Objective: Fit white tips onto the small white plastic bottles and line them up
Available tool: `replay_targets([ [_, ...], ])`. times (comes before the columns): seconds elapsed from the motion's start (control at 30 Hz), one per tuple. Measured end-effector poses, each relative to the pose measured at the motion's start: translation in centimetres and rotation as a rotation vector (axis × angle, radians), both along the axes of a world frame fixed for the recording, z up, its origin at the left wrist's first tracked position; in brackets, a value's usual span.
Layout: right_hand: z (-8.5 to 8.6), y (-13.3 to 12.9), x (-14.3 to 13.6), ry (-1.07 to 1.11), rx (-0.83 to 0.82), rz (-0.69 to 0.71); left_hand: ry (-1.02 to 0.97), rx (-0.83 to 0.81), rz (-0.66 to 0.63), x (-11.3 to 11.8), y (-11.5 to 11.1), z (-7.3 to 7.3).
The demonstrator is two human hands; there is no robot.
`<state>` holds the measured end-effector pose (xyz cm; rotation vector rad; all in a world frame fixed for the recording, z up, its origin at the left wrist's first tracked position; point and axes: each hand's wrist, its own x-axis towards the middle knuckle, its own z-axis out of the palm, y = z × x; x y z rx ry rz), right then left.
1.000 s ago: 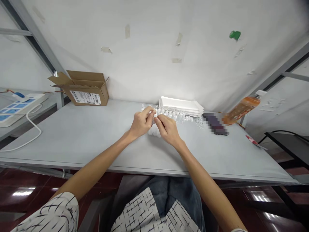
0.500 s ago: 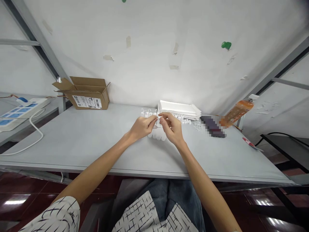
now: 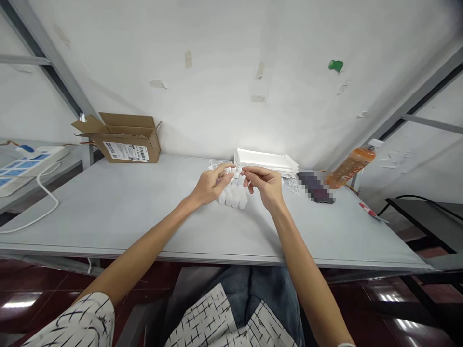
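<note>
Above the table's middle, the fingertips of my left hand (image 3: 209,185) close around a small white piece (image 3: 238,169). Facing it, my right hand (image 3: 268,184) pinches the same white piece between thumb and forefinger, its other fingers loosely curled. The piece is too small for me to tell its kind. Beneath the hands lies a cluster of white rounded pieces (image 3: 233,197), partly hidden by the fingers. Small white looped parts (image 3: 213,165) lie behind my left hand.
A stack of flat white sheets or packets (image 3: 265,159) rests near the wall. To its right are thin white loops (image 3: 293,185), a blurred phone-like object (image 3: 315,187) and an orange drink bottle (image 3: 352,166). An opened cardboard box (image 3: 126,140) and a power strip (image 3: 31,164) are at left.
My right hand has shifted slightly right and turned flatter, widening the gap between the hands. The left fingers have stretched out more. The camera view has shifted slightly.
</note>
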<state>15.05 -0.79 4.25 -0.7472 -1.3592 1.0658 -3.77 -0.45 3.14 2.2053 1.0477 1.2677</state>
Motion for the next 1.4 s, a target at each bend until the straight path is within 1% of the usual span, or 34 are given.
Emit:
replay_targets([
  [0.17,-0.1,0.1,0.1,-0.009,-0.063,0.07,-0.093,-0.071,-0.101,-0.2,-0.3,0.4],
  [0.43,-0.1,0.2,0.1,-0.003,-0.09,0.064,-0.104,-0.151,-0.165,0.1,-0.2,-0.3],
  [0.83,-0.1,0.1,0.1,0.033,-0.093,0.179,-0.163,-0.198,-0.181,0.2,-0.1,-0.6],
  [1.1,-0.2,0.1,-0.1,0.023,-0.096,0.182,-0.124,-0.154,-0.159,0.3,-0.2,-0.4],
  [1.4,-0.3,0.1,0.0,-0.001,-0.06,0.185,-0.121,-0.166,-0.161,0.4,-0.3,-0.2],
])
